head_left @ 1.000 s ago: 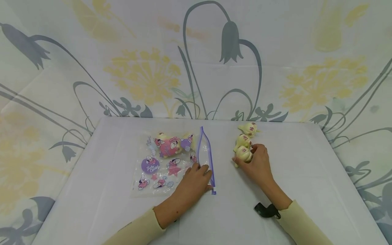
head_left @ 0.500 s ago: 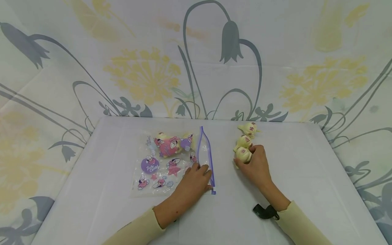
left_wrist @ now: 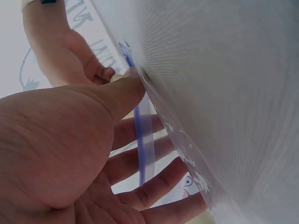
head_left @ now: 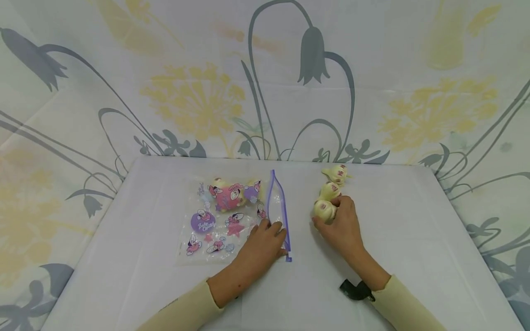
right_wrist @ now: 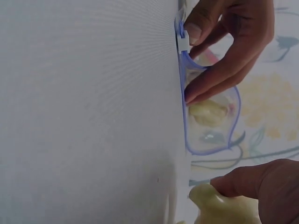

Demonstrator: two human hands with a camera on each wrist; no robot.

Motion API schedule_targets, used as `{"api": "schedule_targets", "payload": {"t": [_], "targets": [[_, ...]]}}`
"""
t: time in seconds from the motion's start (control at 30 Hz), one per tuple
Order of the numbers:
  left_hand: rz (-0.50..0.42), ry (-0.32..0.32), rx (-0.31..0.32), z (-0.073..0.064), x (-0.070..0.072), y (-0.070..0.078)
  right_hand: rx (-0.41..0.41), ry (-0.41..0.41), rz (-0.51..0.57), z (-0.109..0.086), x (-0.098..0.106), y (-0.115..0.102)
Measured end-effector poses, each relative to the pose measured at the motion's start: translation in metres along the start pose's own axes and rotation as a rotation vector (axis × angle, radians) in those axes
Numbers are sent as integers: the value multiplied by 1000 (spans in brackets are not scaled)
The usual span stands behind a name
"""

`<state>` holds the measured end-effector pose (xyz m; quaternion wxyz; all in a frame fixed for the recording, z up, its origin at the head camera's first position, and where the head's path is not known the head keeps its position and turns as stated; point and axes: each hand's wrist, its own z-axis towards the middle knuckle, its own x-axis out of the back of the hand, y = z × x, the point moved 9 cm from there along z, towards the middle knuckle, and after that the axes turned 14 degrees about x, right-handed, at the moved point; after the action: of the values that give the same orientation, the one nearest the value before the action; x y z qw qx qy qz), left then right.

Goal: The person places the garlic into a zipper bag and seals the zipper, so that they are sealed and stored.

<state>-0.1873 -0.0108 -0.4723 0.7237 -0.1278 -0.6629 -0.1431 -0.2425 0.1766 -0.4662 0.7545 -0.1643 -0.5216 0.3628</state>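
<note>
A clear printed zip bag [head_left: 182, 243] lies flat on the table, its purple-edged mouth [head_left: 284, 209] parted and facing right. My left hand [head_left: 265, 246] presses the bag beside that mouth with fingers spread, the thumb close to the white slider [right_wrist: 183, 43]. Through the plastic a pale yellow toy [right_wrist: 208, 112] shows inside. My right hand [head_left: 341, 227] pinches another pale yellow toy figure [head_left: 324, 210] between thumb and fingers; its rounded body also appears low in the right wrist view. Two similar toys, a nearer one [head_left: 330, 190] and a farther one [head_left: 337, 174], lie just beyond it.
The white table [head_left: 406, 220] ends at a fabric backdrop [head_left: 265, 110] printed with grey and yellow flowers. A black wrist device [head_left: 356, 289] hangs by my right wrist, near the table surface.
The right hand has shifted slightly left with its toy, which is now a little apart from its earlier place. The left hand and the bag have stayed put.
</note>
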Motion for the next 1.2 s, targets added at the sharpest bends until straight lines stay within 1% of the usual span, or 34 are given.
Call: {"api": "schedule_targets", "payload": {"t": [0.23,0.53,0.73,0.97,1.2], "targets": [[10,-2,2,-1,1,0,57,22,-14,-1,1,-13],[16,16,-1,-2,3,1,94,11,-4,1,-3,-23],[20,12,3,-1,3,1,101,-7,9,1,-9,-25],[37,25,-2,-1,4,1,135,-4,5,2,-15,-29],[18,18,1,-1,4,1,134,-19,17,3,-20,-33]]}}
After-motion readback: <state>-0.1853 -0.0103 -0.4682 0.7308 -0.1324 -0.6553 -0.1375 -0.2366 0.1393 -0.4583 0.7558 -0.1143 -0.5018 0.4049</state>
